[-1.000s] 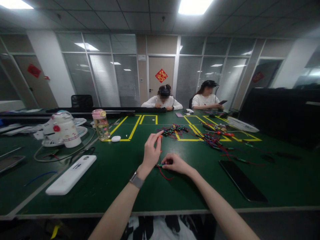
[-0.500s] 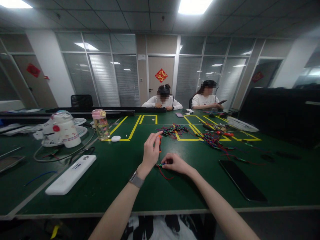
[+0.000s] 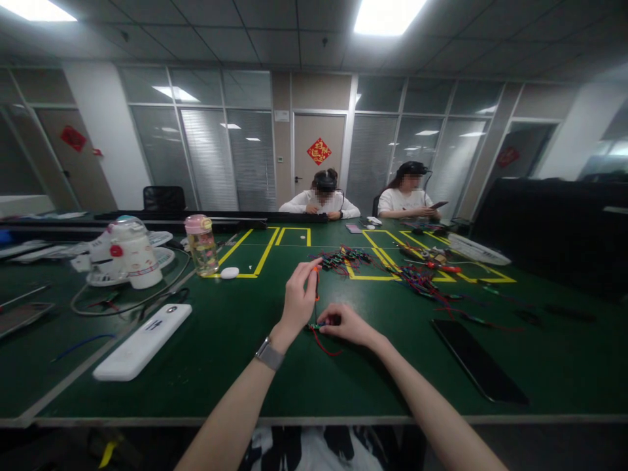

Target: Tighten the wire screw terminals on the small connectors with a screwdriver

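My left hand (image 3: 298, 293) is closed round the orange and black handle of a screwdriver (image 3: 317, 285), which stands upright. Its thin shaft runs down to a small green circuit board (image 3: 314, 327) lying on the table, where the tip is too small to make out. From the board a red wire (image 3: 326, 345) curls toward me. My right hand (image 3: 343, 324) pinches the board's right end, its fingertips close beside the shaft and partly hiding the board and a blue wire. Just beyond the left hand lies a heap of wired circuit boards (image 3: 346, 258).
A second pile of wired boards (image 3: 422, 278) lies to the right, near tools with red handles (image 3: 444, 267). A black phone (image 3: 478, 360) is at right, a white power bank (image 3: 143, 341) at left. A pink-lidded bottle (image 3: 202, 245) stands behind. Two people sit across the green table (image 3: 220, 392).
The whole view has shifted slightly as my head moved. Both hands keep their places at the board, the left still on the screwdriver and the right still pinching the board.
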The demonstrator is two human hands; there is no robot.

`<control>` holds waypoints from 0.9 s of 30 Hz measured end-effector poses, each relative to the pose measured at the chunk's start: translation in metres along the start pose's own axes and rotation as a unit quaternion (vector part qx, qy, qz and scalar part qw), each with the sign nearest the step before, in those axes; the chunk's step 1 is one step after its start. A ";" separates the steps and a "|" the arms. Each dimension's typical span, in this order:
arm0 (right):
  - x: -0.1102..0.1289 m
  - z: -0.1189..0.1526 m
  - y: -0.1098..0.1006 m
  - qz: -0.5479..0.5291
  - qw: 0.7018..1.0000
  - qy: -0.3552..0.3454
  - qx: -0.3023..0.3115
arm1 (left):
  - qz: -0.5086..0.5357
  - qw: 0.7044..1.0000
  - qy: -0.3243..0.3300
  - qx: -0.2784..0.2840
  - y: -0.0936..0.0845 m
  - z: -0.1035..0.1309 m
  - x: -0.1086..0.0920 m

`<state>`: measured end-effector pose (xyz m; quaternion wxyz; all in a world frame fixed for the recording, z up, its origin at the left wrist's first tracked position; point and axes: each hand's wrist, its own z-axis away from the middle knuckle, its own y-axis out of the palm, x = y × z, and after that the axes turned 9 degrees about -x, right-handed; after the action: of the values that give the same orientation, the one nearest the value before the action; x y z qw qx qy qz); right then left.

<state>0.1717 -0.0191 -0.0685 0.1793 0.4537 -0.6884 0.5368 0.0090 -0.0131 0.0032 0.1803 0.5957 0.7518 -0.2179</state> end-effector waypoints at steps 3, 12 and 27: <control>-0.001 0.000 0.000 0.005 1.000 0.001 -0.001 | -0.014 1.000 0.012 -0.016 0.001 0.000 0.001; 0.005 0.002 0.002 0.035 0.999 -0.015 -0.016 | -0.016 1.000 0.003 -0.011 0.000 0.000 0.001; 0.006 0.002 0.003 0.046 0.998 -0.024 -0.022 | 0.001 1.000 -0.009 0.001 0.000 0.000 0.001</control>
<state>0.1662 -0.0230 -0.0668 0.1478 0.4304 -0.7239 0.5185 0.0089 -0.0123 0.0026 0.1862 0.5951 0.7491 -0.2239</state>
